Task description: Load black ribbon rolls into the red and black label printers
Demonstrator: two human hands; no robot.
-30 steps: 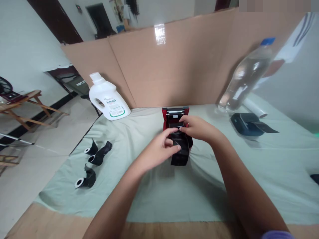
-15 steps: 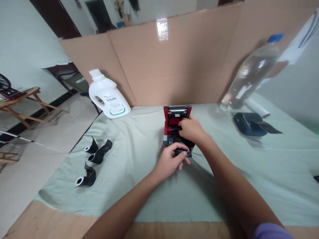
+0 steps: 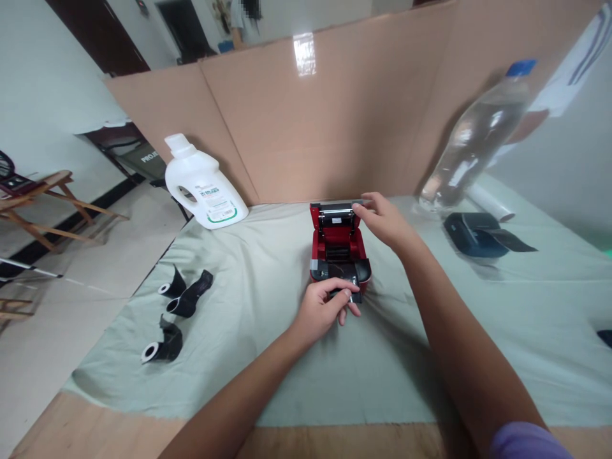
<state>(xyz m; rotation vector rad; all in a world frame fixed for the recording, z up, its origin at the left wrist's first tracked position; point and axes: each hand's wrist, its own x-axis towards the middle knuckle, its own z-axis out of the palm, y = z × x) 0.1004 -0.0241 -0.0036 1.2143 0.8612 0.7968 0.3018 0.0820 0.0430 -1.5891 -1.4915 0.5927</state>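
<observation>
A small red and black receipt printer (image 3: 315,245) stands on the cloth in front of me with its lid (image 3: 321,215) raised. From its front edge hangs a strip of black paper (image 3: 354,296), pinched between the thumb and fingers of my left hand (image 3: 325,306). My right hand (image 3: 382,220) grips the lid's upper right corner, with a fingertip on its inner face and other fingers behind it. Inside the printer the roll compartment (image 3: 338,254) is partly visible. Where the strip runs within it is hard to make out.
Several black paper rolls (image 3: 169,347) lie at the left. A white detergent jug (image 3: 208,185) and a large clear bottle (image 3: 478,140) lean near the cardboard wall (image 3: 335,127). At the right a dark blue printer (image 3: 478,236) has black paper sticking out, beside a white roll (image 3: 492,203).
My right hand has come out of the printer's compartment and moved up to the lid's right corner. My left hand still holds the paper strip at the front.
</observation>
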